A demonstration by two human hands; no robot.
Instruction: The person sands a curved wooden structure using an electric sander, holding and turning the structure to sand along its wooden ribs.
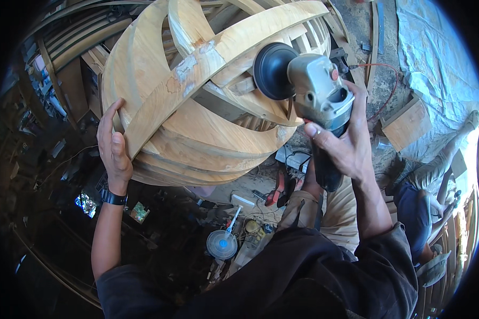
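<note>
A large rounded structure of curved, overlapping pale wood bands (197, 95) fills the upper middle. My left hand (113, 143) lies flat against its left side, fingers spread upward, a dark watch on the wrist. My right hand (346, 143) grips the body of a grey angle grinder (316, 93). The grinder's black round disc (273, 70) sits against a wood band at the structure's right side.
A small blue-centred fan (222, 244) and scattered tools lie on the floor below. A red cable (388, 74) runs at the right, beside a wooden box (407, 125) and a pale tarpaulin (436, 64). Another person (426, 191) crouches at the right. Stacked timber fills the upper left.
</note>
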